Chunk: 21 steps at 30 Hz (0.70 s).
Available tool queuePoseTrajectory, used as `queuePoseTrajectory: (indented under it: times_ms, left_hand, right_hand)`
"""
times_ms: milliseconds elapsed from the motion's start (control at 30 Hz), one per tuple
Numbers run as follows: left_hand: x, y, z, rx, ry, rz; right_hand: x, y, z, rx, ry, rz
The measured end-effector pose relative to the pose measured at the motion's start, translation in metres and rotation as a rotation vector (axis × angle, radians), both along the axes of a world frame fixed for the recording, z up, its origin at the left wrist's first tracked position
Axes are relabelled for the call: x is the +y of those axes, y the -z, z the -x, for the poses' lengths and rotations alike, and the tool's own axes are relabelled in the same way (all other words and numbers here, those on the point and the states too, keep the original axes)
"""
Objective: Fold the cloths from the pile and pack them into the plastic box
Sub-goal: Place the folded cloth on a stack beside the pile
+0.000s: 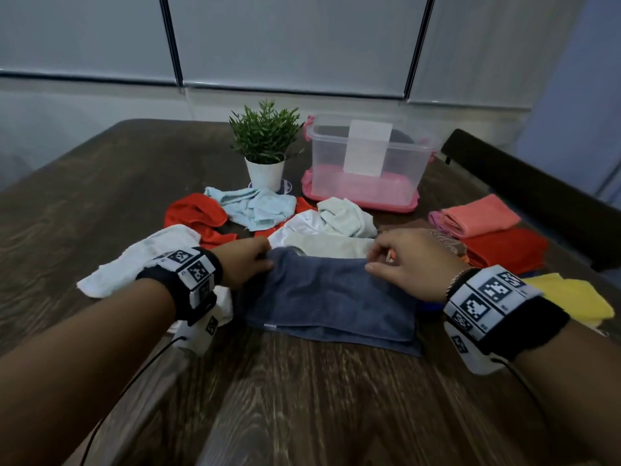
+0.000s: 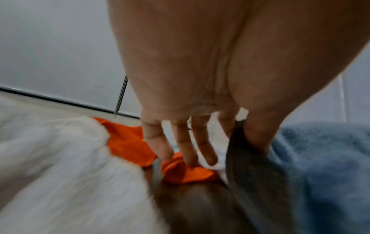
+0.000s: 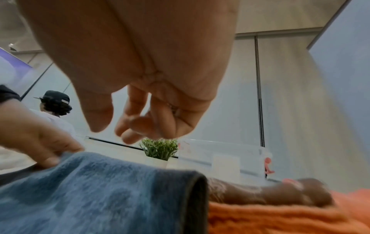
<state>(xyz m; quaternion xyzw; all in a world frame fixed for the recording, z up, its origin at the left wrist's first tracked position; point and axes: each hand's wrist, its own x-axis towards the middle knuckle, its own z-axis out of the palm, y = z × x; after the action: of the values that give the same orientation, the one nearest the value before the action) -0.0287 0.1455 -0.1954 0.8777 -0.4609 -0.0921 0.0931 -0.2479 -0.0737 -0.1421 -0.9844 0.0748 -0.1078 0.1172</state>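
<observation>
Tabletop: blue cloth (folded)

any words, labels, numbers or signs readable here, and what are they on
No text can be read in any view.
White label on the plastic box: looks blank or too blurred to read.
Square code markers on the left wristband and right wristband: black-and-white patterns, no letters.
Small tag on the blue towel: too small to read.
Round blue and white thing under the plant pot: print illegible.

dark wood table, pale, perhaps glass, wall panels
</observation>
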Motion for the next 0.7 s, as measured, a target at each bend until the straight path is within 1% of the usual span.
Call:
queuePoseTrajectory:
  times_ms: [67, 100, 167, 233, 300, 333, 367, 433, 467, 533, 633, 700]
  left_hand:
    - [-0.003, -0.022, 0.011, 0.085, 0.060, 0.249]
    - [-0.004, -0.035, 0.018, 0.088, 0.115, 0.370]
    - [-0.010, -0.065, 0.036, 0.072, 0.246, 0.555]
    - [-0.017, -0.093, 0.048, 0.142, 0.363, 0.695]
    - [-0.021, -0.116, 0.050, 0.256, 0.387, 0.802]
    - [-0.021, -0.125, 0.046, 0.269, 0.365, 0.830]
    - [-0.021, -0.133, 0.041, 0.244, 0.338, 0.834]
    - [-0.020, -0.138, 0.031, 0.156, 0.303, 0.780]
    - [-0.020, -0.138, 0.027, 0.120, 0.281, 0.759]
    - [-0.022, -0.135, 0.020, 0.072, 0.206, 0.791]
    - [-0.025, -0.136, 0.015, 0.079, 0.130, 0.882]
    - [-0.025, -0.140, 0.015, 0.070, 0.123, 0.918]
  right_hand:
    - [0.009, -0.010, -0.011, -0.113, -0.007, -0.075]
    - [0.015, -0.016, -0.017, -0.162, -0.020, -0.170]
    - [0.030, -0.031, -0.029, -0.218, -0.107, -0.398]
    - [0.042, -0.047, -0.040, -0.239, -0.218, -0.558]
    - [0.041, -0.064, -0.050, -0.299, -0.225, -0.546]
    - [0.039, -0.076, -0.052, -0.349, -0.189, -0.497]
    - [0.036, -0.086, -0.053, -0.405, -0.158, -0.456]
    - [0.030, -0.102, -0.052, -0.474, -0.127, -0.447]
    - [0.028, -0.107, -0.051, -0.472, -0.131, -0.455]
    - [0.025, -0.113, -0.047, -0.413, -0.142, -0.434]
    - [0.020, -0.117, -0.040, -0.351, -0.143, -0.378]
    - [0.018, -0.119, -0.035, -0.358, -0.125, -0.427]
